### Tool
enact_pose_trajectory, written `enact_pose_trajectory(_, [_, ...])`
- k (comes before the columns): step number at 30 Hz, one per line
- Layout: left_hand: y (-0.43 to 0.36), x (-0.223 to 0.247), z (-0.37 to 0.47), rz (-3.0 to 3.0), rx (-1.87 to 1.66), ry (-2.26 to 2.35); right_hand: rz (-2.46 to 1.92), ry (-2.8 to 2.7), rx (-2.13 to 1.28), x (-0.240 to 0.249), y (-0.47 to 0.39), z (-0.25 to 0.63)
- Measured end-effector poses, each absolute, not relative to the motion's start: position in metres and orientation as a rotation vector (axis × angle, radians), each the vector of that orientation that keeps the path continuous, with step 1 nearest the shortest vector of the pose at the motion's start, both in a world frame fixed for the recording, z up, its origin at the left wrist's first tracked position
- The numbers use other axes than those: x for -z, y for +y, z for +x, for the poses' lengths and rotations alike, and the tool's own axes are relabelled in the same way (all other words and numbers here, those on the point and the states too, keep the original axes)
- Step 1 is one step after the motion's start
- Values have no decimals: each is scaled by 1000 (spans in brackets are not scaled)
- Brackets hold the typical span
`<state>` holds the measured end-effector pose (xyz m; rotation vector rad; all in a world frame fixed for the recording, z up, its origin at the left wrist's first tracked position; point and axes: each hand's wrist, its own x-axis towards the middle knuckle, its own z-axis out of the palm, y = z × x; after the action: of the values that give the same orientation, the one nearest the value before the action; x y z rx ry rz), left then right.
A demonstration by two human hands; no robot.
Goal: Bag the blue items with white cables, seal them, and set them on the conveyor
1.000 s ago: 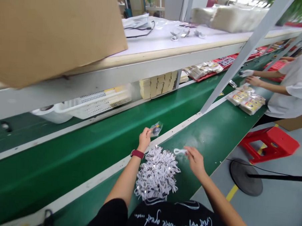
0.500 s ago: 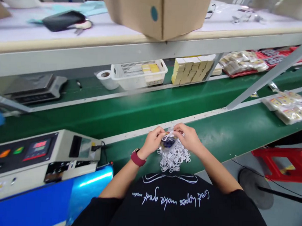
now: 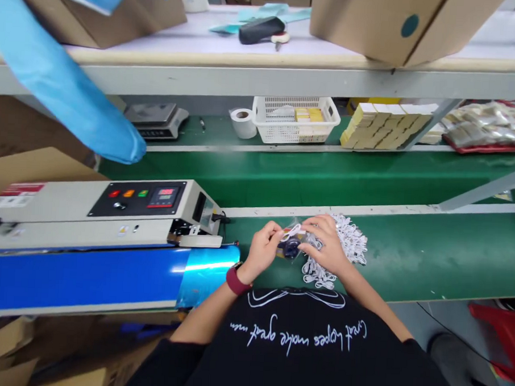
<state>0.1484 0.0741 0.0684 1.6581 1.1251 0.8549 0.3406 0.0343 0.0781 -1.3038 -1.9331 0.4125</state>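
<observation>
A small clear bag (image 3: 290, 247) with a dark coiled item inside is held between my two hands over the green bench. My left hand (image 3: 266, 244) pinches its left edge, beside a white cable loop (image 3: 291, 232) at the bag's top. My right hand (image 3: 324, 245) has its fingers closed on the bag's right side. A pile of white cables (image 3: 351, 241) lies on the bench beside and partly beneath my right hand.
Left stands a sealing machine (image 3: 154, 203) with a blue belt (image 3: 83, 279). Behind are a white basket (image 3: 281, 131), a tape roll (image 3: 242, 123), a scale (image 3: 153, 120) and card stacks (image 3: 384, 127). A blue sleeve (image 3: 74, 88) reaches in from upper left.
The view has swung left, showing more of the machine and a blue sleeve. Both hands still hold the bag, now left of the cable pile rather than over it.
</observation>
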Motion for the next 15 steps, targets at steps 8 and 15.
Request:
enact_pose_trajectory(8, [62, -72, 102, 1653, -928, 1192, -1156, -2192, -472, -88, 41, 296])
enact_pose_trajectory(15, [57, -69, 79, 1556, -1040, 1199, -1226, -2039, -276, -88, 44, 269])
